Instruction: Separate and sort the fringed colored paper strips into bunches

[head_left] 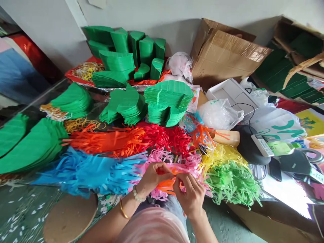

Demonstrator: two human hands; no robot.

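My left hand [157, 177] is closed, thumb and forefinger pinched together over the pink fringed paper [184, 157] at the table's front edge. Its fingertips meet those of my right hand [189, 190], whose fingers are curled and pinched too. Orange paper strips [165, 185] show just below and between the hands; whether the fingertips grip them is too small to tell. Blue fringed paper [98, 172] lies left of my hands. To their right are yellow strips [222, 155] and light green strips [233, 184]. Red fringed paper [164, 136] and orange-red fringed paper [108, 141] lie behind.
Green paper stacks [168, 94] stand across the back, beside rubber bands [83, 125]. At the right are a cardboard box [222, 54], a white box [231, 91], plastic bags [219, 113], a black phone [275, 169] and a cable. A round stool [71, 216] stands below left.
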